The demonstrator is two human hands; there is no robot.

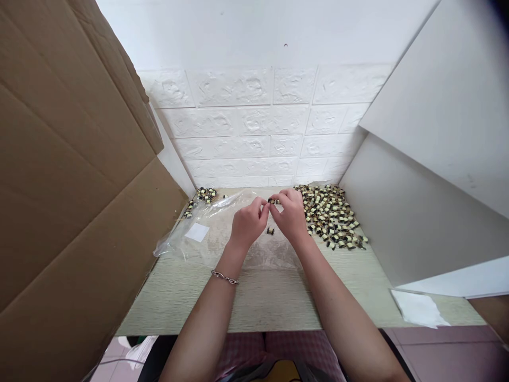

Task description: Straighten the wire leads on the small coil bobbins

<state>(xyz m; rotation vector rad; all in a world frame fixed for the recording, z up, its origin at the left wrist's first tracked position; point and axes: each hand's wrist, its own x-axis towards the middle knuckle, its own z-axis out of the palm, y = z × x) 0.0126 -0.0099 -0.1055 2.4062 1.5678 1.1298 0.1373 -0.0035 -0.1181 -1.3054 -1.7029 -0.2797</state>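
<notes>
My left hand (247, 222) and my right hand (291, 213) meet over a clear plastic bag (222, 212) spread on the table. Thumb and fingers of both are pinched around a small black-and-yellow wound component (274, 201), which looks like a miniature transformer. Fingertips cover much of it. Another such component (270, 231) lies by itself on the bag, just below the hands. Beside my right hand spreads a big heap of the same components (328, 215), with thin brownish leads among them. A smaller cluster (205, 194) sits at the back left.
A tall cardboard box (79, 159) walls off the left side. White panels (417, 201) stand on the right, and a white brick-patterned wall (254, 122) closes the back. A white label (197, 232) lies on the bag; white paper (419, 307) rests near the table's front right edge.
</notes>
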